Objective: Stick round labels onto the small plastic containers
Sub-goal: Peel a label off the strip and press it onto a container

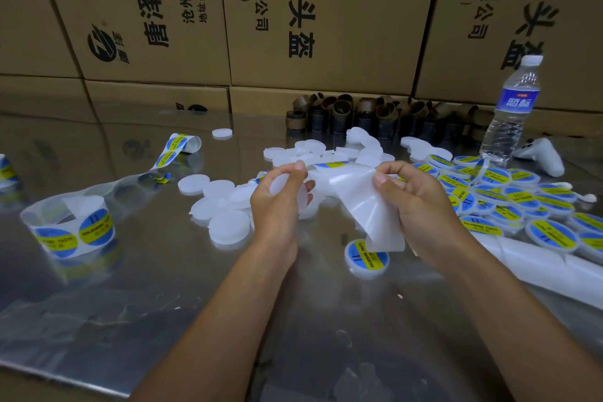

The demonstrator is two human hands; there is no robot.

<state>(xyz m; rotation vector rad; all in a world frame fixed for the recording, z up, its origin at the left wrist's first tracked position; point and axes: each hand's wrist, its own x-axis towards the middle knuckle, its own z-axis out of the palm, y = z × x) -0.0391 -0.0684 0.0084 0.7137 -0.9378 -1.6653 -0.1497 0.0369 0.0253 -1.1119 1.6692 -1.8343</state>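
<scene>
My left hand (280,202) holds a small round white plastic container (287,188), fingers curled round its rim. My right hand (414,202) pinches a translucent strip of label backing (365,202) that hangs down between the hands; a blue and yellow label (331,165) shows at its top edge. Several unlabelled white containers (218,206) lie on the table left of my hands. One labelled container (365,258) sits just below the strip. A pile of labelled containers (509,199) spreads to the right.
A label roll (70,227) stands at the left on the shiny metal table (163,287), with a loose label strip (173,153) behind it. Brown cardboard cores (359,114), a water bottle (512,108), a white controller (541,153) and cardboard boxes (319,10) stand at the back.
</scene>
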